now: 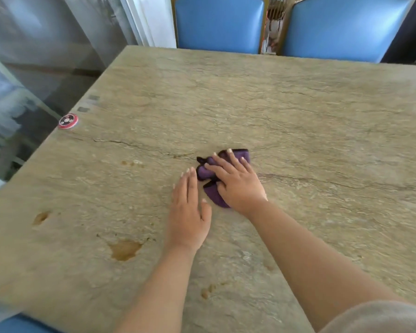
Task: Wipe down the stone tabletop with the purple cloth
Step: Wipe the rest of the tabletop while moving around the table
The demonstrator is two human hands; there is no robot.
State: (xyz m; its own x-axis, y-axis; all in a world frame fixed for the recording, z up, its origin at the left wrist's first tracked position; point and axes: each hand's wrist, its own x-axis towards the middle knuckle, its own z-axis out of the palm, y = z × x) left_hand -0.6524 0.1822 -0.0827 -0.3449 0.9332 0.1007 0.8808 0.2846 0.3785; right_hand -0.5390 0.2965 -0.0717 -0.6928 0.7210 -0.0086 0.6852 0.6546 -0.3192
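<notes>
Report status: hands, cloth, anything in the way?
Right hand flat on purple cloth, left hand flat on stone tabletop. Brown stains near left. Red disc at edge.

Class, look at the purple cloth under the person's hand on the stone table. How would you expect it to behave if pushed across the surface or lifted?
The purple cloth lies crumpled in folds under the right hand, so it is probably floppy and would droop when lifted. Pushed, it would likely bunch rather than slide flat unless pressed down. It looks thin, so probably light.

No readable text anywhere. Red round disc (68,120) at worktop (298,116) left edge has white marks, too blurred to read.
</notes>
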